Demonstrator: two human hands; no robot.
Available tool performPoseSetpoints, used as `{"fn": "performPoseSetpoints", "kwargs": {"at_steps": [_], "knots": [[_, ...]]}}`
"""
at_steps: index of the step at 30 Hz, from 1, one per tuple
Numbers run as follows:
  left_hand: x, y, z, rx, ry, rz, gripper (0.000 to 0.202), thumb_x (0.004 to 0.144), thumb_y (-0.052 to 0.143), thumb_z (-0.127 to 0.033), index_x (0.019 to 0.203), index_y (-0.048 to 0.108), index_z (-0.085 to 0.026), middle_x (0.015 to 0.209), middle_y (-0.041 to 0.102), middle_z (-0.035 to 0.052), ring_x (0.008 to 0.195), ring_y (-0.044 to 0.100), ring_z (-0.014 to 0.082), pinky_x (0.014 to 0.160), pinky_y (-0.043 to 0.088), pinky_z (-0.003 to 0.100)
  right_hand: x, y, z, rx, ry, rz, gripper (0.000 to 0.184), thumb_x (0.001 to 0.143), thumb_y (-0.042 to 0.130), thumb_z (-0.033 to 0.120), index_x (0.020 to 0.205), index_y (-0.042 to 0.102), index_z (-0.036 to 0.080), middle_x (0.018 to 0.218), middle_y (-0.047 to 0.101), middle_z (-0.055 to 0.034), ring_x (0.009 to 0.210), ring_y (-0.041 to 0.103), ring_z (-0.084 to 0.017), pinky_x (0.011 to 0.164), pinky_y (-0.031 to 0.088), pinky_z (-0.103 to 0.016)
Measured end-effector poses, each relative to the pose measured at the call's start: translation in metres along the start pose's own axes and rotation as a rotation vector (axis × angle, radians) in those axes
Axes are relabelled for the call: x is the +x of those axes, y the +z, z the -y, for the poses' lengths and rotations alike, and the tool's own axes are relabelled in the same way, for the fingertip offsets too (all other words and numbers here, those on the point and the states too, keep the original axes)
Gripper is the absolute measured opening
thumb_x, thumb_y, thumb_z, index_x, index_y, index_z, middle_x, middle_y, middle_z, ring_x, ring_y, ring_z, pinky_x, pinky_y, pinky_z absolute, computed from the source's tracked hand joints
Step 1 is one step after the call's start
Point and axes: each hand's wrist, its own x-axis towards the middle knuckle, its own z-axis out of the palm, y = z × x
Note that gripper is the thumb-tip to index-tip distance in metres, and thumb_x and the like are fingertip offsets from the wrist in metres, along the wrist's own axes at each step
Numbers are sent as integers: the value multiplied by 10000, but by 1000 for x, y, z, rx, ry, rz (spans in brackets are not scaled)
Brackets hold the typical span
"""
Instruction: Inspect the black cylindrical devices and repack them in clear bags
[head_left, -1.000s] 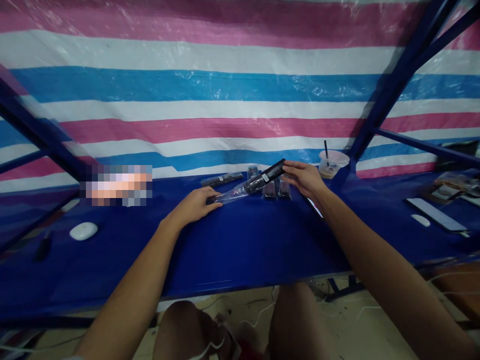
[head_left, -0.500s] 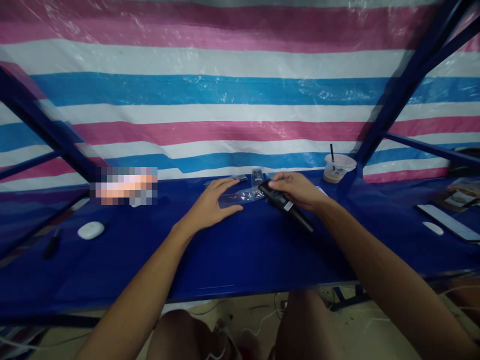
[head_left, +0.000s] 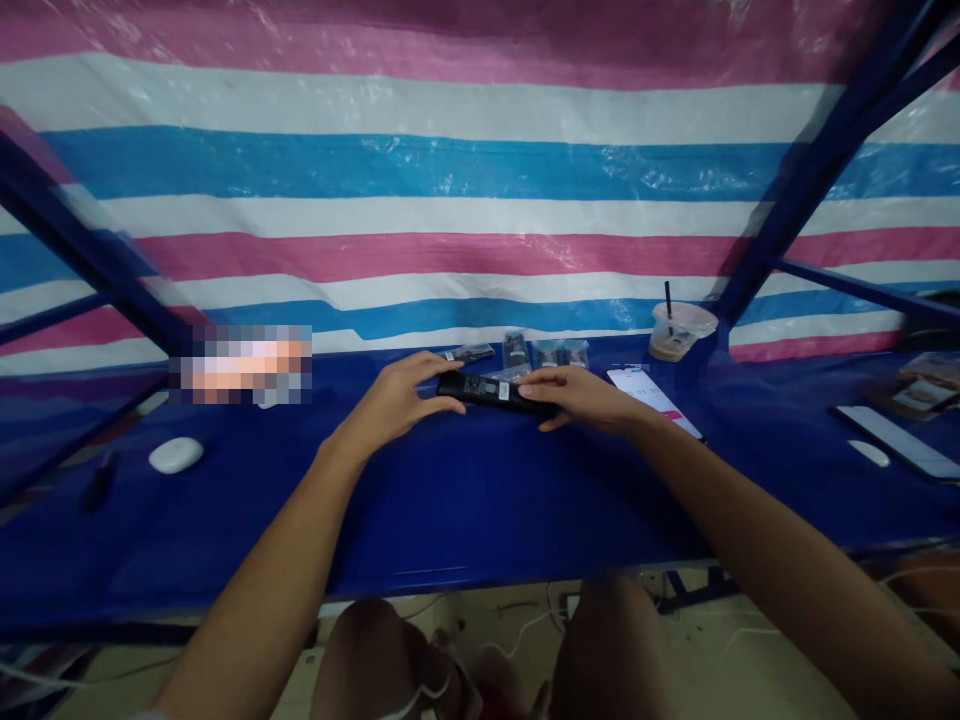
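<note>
Evidently the black bar (head_left: 495, 392), a slim remote-like device, is bare of any wrapping. It lies lengthwise across the far middle of the blue table cover (head_left: 480, 500), held level between both hands; whether it rests on the cover or sits just above it cannot be told. The left hand (head_left: 397, 400) closes on its left end, fingers arched over the top and thumb on the near side. The right hand (head_left: 581, 395) grips the right end, fingers laid along the top and thumb tucked below.

A crumpled clear sleeve (head_left: 508, 373) lies just behind the bar, flat and seemingly empty, so as things lie the unwrapping of this piece looks done. What is left, by the look of it, is the row farther back. The long packet (head_left: 469, 353), the small packet (head_left: 516, 350) and the wider packet (head_left: 561, 352) all seem sealed in their plastic, untouched against the foot of the striped tarp (head_left: 450, 200).

To the right a phone (head_left: 654, 395) with a lit screen lies near the right wrist, and beyond it stands a lidded cup (head_left: 679, 332) with a straw. Well to the left are a white mouse (head_left: 175, 454) and a dark hand tool (head_left: 97, 482).
</note>
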Motion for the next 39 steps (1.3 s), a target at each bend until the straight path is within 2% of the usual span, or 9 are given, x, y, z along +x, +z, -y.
{"fn": "performPoseSetpoints", "kwargs": {"at_steps": [3,8,19,24,28,31,34,36,39], "knots": [[-2,-8,8,71,-58,-5,680,807,784,-731,1310,743,-275,1107,715,74,1031,693,280,955,560,430,4,-4,-5,74,-10,-74,436,844,873,415,1236,793,242,1172,712,-99,1028,688,-220,808,684,-340],[-3,-9,12,106,-94,100,567,822,841,-618,1246,763,-248,1086,704,73,976,686,261,914,558,412,12,0,-13,152,-15,-204,367,806,918,302,1129,800,173,1062,726,-101,982,716,-199,814,697,-313],[-4,-9,11,123,-121,136,479,828,870,-510,1207,754,-241,1125,713,77,992,689,263,935,545,423,9,7,-12,160,-49,-176,339,803,909,256,1096,781,143,983,720,-80,908,716,-171,729,697,-268],[-4,-10,12,136,-136,136,467,831,870,-485,1203,750,-230,1115,715,79,988,686,266,901,535,409,11,8,-15,74,-147,-224,321,800,903,323,1032,724,190,848,687,-14,799,709,-149,706,691,-284],[-4,-10,13,139,-164,129,487,837,850,-530,1204,748,-226,1122,716,85,984,685,274,878,529,408,15,9,-21,-135,-242,-306,368,869,831,440,1122,719,198,779,703,-20,655,712,-166,661,679,-342],[-6,-11,15,147,-172,132,440,865,831,-488,1210,743,-229,1139,716,84,995,685,266,888,527,407,16,6,-25,-323,-362,-338,366,868,821,447,1140,760,210,1007,760,-91,704,728,-184,762,681,-414],[-7,-13,18,170,-176,111,430,880,818,-484,1221,739,-234,1134,716,79,1014,679,266,905,525,411,15,0,-26,-367,-513,-274,407,841,833,373,1222,764,249,1402,657,-117,918,737,-204,899,667,-439],[-7,-14,20,179,-183,100,442,885,808,-501,1230,735,-235,1131,714,80,1011,675,267,905,525,415,15,-5,-25,-331,-514,-209,460,849,811,330,1299,743,260,1434,640,-112,1007,729,-215,942,658,-434],[-8,-14,24,171,-190,103,457,887,800,-524,1237,731,-239,1128,716,79,1005,675,268,899,527,420,13,-11,-21,-300,-449,-184,447,853,802,313,1294,753,254,1285,725,-98,1020,737,-230,952,652,-433]]}}
